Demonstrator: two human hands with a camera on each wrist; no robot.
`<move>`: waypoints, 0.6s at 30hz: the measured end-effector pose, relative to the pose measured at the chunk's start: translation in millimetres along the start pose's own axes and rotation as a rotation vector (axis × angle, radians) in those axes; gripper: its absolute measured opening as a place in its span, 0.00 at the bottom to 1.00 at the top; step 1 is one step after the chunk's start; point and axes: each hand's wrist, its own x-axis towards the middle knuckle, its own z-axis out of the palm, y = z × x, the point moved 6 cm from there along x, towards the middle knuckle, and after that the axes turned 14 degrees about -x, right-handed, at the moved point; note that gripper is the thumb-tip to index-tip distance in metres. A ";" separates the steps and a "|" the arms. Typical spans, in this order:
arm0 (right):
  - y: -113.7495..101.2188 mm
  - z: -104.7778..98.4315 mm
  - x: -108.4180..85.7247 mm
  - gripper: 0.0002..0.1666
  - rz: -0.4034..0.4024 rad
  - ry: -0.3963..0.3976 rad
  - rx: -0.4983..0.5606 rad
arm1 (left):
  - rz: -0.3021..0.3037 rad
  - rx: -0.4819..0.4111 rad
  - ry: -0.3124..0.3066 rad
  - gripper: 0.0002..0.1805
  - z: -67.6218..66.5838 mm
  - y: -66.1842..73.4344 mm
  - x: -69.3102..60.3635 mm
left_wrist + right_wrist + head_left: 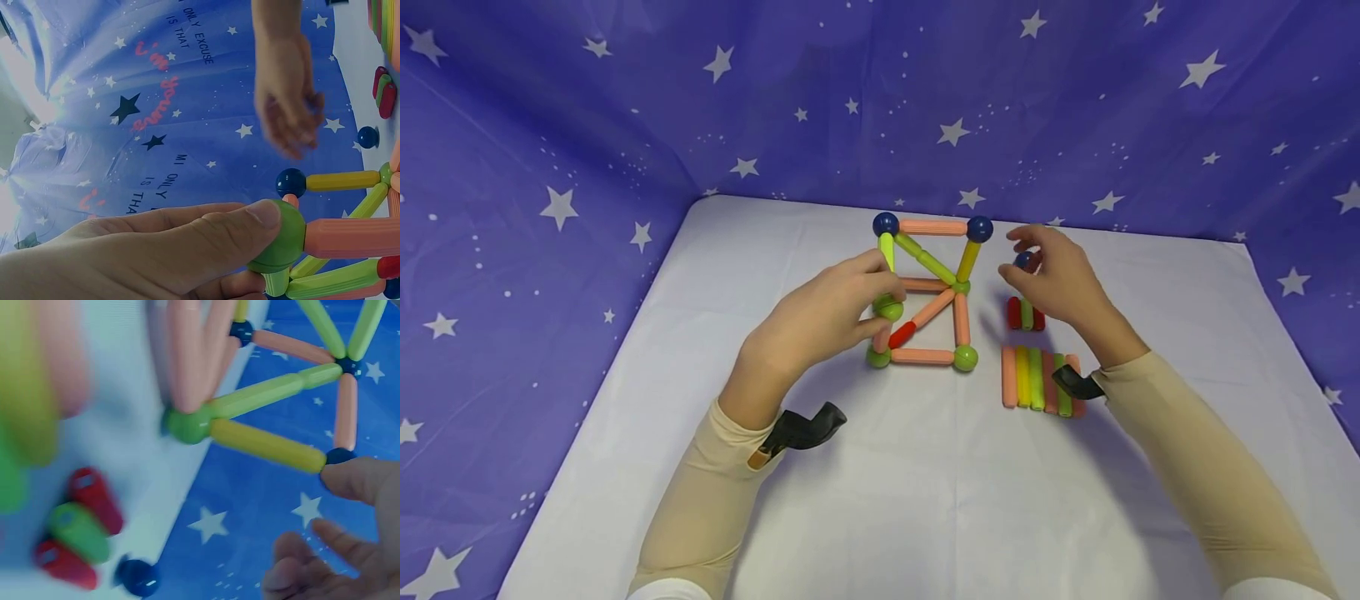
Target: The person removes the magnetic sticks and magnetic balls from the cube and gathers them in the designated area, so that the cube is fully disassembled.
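A frame of magnetic sticks and balls stands on the table, with pink sticks [922, 357], a yellow stick [969, 262], light green sticks [935, 267] and blue balls [980, 229] along its top. My left hand [827, 312] pinches a green ball [289, 234] on the frame's near left side between thumb and fingers; a pink stick [350, 237] is joined to that ball. To the right of the frame hovers my right hand [1063, 275], fingers loosely bent and holding nothing. A loose blue ball [368, 137] lies on the table, partly hidden by this hand in the head view.
Right of the frame, short red and green sticks [1027, 314] lie side by side. Nearer to me is a row of longer coloured sticks [1036, 379], partly covered by the right wrist strap [1077, 383]. A purple star-patterned cloth [880, 100] hangs behind the white table [880, 500].
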 end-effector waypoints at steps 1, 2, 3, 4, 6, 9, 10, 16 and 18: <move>-7.2 -2.6 5.1 0.28 -0.032 0.024 0.018 | 0.002 0.002 0.001 0.13 -0.3 -0.5 -0.1; -13.9 -4.9 10.3 0.28 -0.059 0.038 0.036 | 0.004 0.005 0.003 0.13 -0.9 -0.8 -0.3; -20.0 -6.4 16.1 0.28 -0.086 0.043 0.046 | 0.006 0.005 0.004 0.13 -1.4 -1.1 -0.5; -26.0 -7.4 21.7 0.28 -0.119 0.040 0.048 | 0.010 0.006 0.006 0.12 -1.7 -1.1 -0.5; -35.8 -7.3 32.1 0.27 -0.176 0.005 0.036 | 0.018 0.003 0.007 0.12 -1.9 -0.9 -0.7; -44.9 -4.4 44.0 0.24 -0.235 -0.073 0.006 | 0.033 0.000 0.007 0.12 -1.2 0.4 -0.2; -46.7 -2.5 46.4 0.22 -0.243 -0.100 0.003 | 0.036 -0.001 0.007 0.12 -0.4 0.3 -0.5; -49.5 4.1 52.9 0.19 -0.250 -0.128 -0.003 | 0.040 0.008 0.009 0.11 0.6 0.7 0.0; -50.5 5.2 54.3 0.19 -0.260 -0.107 -0.006 | 0.036 0.016 0.008 0.11 -0.6 0.2 0.0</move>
